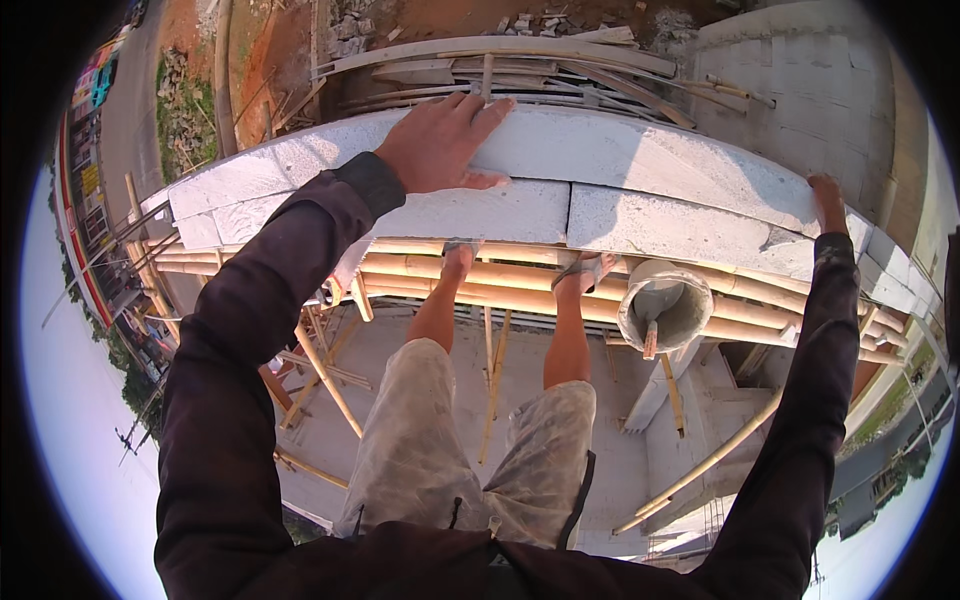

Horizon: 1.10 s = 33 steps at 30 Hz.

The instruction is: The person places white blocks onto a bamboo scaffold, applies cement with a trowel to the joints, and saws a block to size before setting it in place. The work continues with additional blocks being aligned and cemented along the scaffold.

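Observation:
A long course of pale aerated concrete blocks (660,212) curves across the upper middle, with joints between its blocks. My left hand (440,145) lies on the wall's top left of centre, fingers spread toward the far edge and thumb apart. Nothing is gripped in it. Farther right, my right hand (828,203) touches a pale block (720,180) near the wall's far edge. Its fingers are foreshortened and partly hidden. Below the wall, a round mortar-crusted bucket (695,318) holds grey mortar and a tool with a worn reddish handle (651,340).
My feet stand on bamboo poles (520,275) beside the wall, with a floor far below showing through the gaps. Slanted bamboo props (330,375) rise underneath. Beyond the wall lie stacked planks (560,75) and bare earth. A road (135,90) runs at the far left.

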Each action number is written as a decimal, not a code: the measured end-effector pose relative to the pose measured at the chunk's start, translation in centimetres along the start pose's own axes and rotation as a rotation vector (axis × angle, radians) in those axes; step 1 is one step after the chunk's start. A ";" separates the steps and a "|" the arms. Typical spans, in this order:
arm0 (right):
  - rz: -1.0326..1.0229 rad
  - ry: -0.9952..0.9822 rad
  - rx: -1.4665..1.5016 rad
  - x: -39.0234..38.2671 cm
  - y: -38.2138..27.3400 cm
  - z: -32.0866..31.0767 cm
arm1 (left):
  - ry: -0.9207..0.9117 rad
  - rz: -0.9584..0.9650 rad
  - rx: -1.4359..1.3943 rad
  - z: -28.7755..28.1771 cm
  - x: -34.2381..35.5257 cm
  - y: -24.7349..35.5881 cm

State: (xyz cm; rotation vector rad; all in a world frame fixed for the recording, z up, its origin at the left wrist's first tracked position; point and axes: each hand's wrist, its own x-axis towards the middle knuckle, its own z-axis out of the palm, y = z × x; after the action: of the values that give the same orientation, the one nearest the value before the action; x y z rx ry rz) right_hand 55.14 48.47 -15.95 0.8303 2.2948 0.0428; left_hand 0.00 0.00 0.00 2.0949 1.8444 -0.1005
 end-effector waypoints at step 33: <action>0.353 -0.060 1.130 1.8 -7.3 -17.1 | 0.172 0.094 0.144 -13.6 -7.3 -7.6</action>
State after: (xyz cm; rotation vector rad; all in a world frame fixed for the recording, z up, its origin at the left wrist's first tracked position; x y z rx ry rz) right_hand 39.53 46.92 -5.79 1.7225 1.9640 -1.1823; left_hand -10.83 -2.07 13.22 2.3514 1.8806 -0.0312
